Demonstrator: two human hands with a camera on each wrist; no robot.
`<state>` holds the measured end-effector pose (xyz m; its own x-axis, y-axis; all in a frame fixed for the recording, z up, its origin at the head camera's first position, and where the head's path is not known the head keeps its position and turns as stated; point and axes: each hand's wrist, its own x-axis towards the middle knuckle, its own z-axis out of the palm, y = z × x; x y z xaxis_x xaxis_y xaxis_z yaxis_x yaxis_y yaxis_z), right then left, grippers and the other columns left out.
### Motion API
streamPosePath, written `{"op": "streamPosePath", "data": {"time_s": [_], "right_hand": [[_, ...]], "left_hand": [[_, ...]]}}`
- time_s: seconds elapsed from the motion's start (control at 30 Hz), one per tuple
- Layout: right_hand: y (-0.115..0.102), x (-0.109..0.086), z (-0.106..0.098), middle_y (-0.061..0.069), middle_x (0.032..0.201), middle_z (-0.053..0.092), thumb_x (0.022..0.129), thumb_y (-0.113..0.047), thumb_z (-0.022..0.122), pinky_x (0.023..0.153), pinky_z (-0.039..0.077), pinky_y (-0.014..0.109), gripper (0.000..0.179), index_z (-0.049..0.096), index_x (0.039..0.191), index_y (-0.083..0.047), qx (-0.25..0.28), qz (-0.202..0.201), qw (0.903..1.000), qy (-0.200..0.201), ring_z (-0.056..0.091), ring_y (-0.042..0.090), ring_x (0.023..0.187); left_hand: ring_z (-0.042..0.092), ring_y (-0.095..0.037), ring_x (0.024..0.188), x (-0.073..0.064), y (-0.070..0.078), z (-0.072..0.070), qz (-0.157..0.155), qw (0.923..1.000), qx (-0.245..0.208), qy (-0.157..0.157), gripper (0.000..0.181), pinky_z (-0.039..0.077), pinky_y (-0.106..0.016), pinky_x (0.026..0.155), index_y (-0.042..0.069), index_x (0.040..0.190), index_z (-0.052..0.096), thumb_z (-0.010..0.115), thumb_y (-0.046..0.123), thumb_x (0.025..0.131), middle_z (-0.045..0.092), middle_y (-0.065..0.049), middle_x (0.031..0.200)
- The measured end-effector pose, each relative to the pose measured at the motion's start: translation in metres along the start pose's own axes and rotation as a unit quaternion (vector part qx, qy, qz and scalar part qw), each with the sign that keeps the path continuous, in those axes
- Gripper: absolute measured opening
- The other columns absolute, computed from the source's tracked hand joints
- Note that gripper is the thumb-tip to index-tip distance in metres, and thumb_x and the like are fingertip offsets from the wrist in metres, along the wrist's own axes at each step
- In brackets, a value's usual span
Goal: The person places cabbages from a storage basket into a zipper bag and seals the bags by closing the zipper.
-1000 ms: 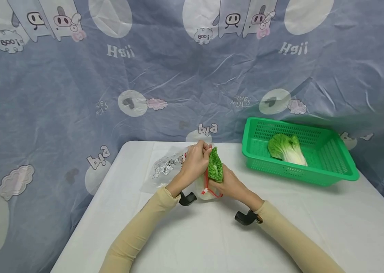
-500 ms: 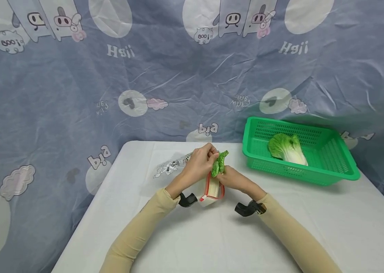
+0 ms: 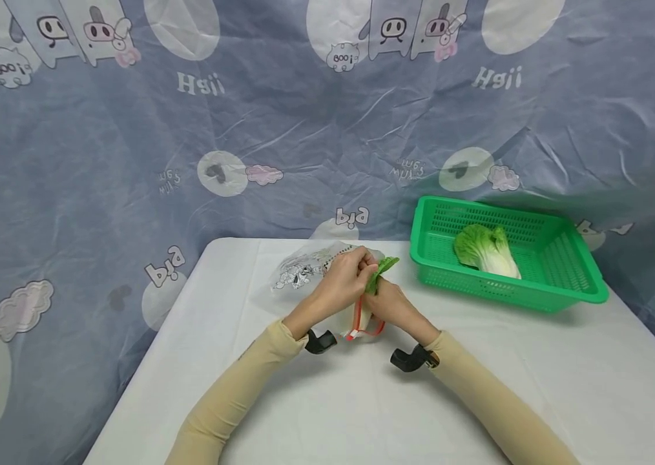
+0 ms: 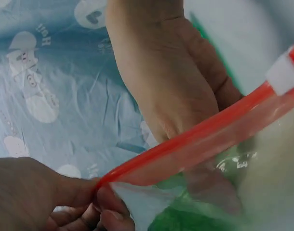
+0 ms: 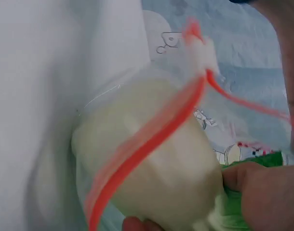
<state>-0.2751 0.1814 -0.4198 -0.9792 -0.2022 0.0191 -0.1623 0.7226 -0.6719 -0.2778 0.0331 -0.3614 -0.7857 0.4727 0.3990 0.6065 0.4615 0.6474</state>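
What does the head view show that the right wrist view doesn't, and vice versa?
Only the head view: the green basket with a second cabbage piece in it, beige sleeves, and the fingers of the left hand.

Only the right wrist view: the broad pale base of the held cabbage with fingertips at its lower edge.

Both: the right hand, the cabbage's green leaf, the red-rimmed bag, its white slider, the table and the backdrop.

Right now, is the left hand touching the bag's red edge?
Touching: the left wrist view shows the left hand pinching the red edge between thumb and fingers.
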Motion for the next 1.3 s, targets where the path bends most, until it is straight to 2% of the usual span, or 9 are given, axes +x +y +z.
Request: {"op": "streamPosePath", "data": {"time_s": [0.07, 0.27, 0.5, 0.67, 0.77, 0.9, 1.07, 1.17, 1.3], "right_hand": [[-0.002, -0.002, 0.004, 0.016, 0.09, 0.06, 0.1, -0.03, 0.048, 0.051, 0.044, 0.028, 0.052, 0.039, 0.134, 0.008, -0.008, -0.015, 0.9996, 0.024, 0.055, 0.016, 0.061], [-0.002, -0.006, 0.01, 0.019, 0.086, 0.058, 0.093, -0.02, 0.058, 0.05, 0.045, 0.028, 0.058, 0.022, 0.131, 0.005, 0.017, -0.039, 0.9981, 0.044, 0.057, 0.018, 0.059], [-0.005, -0.009, 0.011, 0.014, 0.091, 0.058, 0.091, -0.011, 0.062, 0.061, 0.045, 0.03, 0.042, 0.038, 0.125, -0.004, -0.016, -0.089, 0.9952, 0.036, 0.054, 0.02, 0.074], [-0.006, -0.01, 0.006, 0.01, 0.083, 0.055, 0.093, -0.013, 0.062, 0.061, 0.044, 0.031, 0.035, 0.044, 0.122, -0.008, -0.023, -0.089, 0.9957, 0.013, 0.052, 0.02, 0.074], [-0.006, -0.011, 0.003, 0.016, 0.1, 0.064, 0.094, -0.017, 0.062, 0.07, 0.052, 0.035, 0.043, 0.045, 0.132, -0.008, -0.009, -0.091, 0.9957, -0.01, 0.061, 0.022, 0.086], [-0.006, -0.011, -0.002, 0.019, 0.116, 0.064, 0.096, -0.018, 0.059, 0.083, 0.053, 0.04, 0.042, 0.049, 0.134, -0.003, -0.007, -0.105, 0.9935, -0.043, 0.061, 0.022, 0.098], [-0.001, -0.008, -0.001, 0.01, 0.09, 0.062, 0.095, -0.012, 0.054, 0.068, 0.046, 0.03, 0.021, 0.056, 0.113, 0.0, -0.031, -0.106, 0.9894, -0.094, 0.052, 0.016, 0.075], [0.001, -0.005, 0.004, 0.008, 0.081, 0.063, 0.093, -0.009, 0.054, 0.059, 0.046, 0.026, 0.027, 0.053, 0.116, 0.002, -0.01, -0.065, 0.9929, -0.099, 0.057, 0.012, 0.065], [-0.003, -0.003, 0.011, 0.007, 0.078, 0.07, 0.091, -0.016, 0.057, 0.055, 0.051, 0.025, 0.034, 0.055, 0.118, 0.005, 0.029, 0.006, 0.9976, -0.063, 0.067, 0.013, 0.06]], "left_hand": [[0.05, -0.009, 0.061, 0.001, -0.003, 0.0, -0.011, 0.9997, -0.007, 0.02, 0.008, 0.041, -0.02, 0.056, 0.007, 0.093, 0.058, 0.055, 0.013, 0.098, 0.059, -0.001, 0.075], [0.048, -0.008, 0.056, 0.004, -0.013, 0.001, -0.042, 0.9977, -0.027, 0.045, 0.01, 0.038, -0.019, 0.051, 0.006, 0.093, 0.057, 0.054, 0.013, 0.099, 0.056, -0.002, 0.07], [0.052, -0.009, 0.061, 0.006, -0.019, 0.002, -0.051, 0.9964, -0.008, 0.068, 0.009, 0.042, -0.02, 0.056, 0.006, 0.094, 0.058, 0.054, 0.012, 0.098, 0.06, -0.002, 0.076], [0.058, -0.014, 0.065, 0.005, -0.022, 0.003, -0.079, 0.9922, 0.007, 0.097, 0.01, 0.046, -0.024, 0.059, 0.003, 0.092, 0.058, 0.054, 0.01, 0.098, 0.065, -0.007, 0.078], [0.06, -0.016, 0.067, 0.004, -0.024, 0.004, -0.095, 0.9898, 0.017, 0.105, 0.01, 0.046, -0.026, 0.06, 0.001, 0.092, 0.058, 0.053, 0.008, 0.097, 0.066, -0.009, 0.081], [0.057, -0.014, 0.067, 0.003, -0.023, 0.005, -0.074, 0.9924, 0.026, 0.094, 0.009, 0.045, -0.024, 0.06, 0.002, 0.093, 0.057, 0.053, 0.008, 0.098, 0.065, -0.008, 0.081], [0.054, -0.009, 0.06, 0.002, -0.015, 0.004, -0.01, 0.9996, -0.02, 0.017, 0.01, 0.044, -0.02, 0.055, 0.003, 0.097, 0.057, 0.052, 0.011, 0.099, 0.061, -0.004, 0.075], [0.055, -0.009, 0.058, 0.0, -0.008, 0.0, -0.006, 0.9988, -0.049, -0.008, 0.012, 0.044, -0.02, 0.054, 0.003, 0.097, 0.058, 0.053, 0.012, 0.1, 0.062, -0.006, 0.073], [0.054, -0.009, 0.057, 0.0, -0.006, -0.004, -0.034, 0.9983, -0.044, 0.014, 0.011, 0.042, -0.02, 0.053, 0.004, 0.094, 0.059, 0.054, 0.012, 0.099, 0.061, -0.005, 0.071]]}}
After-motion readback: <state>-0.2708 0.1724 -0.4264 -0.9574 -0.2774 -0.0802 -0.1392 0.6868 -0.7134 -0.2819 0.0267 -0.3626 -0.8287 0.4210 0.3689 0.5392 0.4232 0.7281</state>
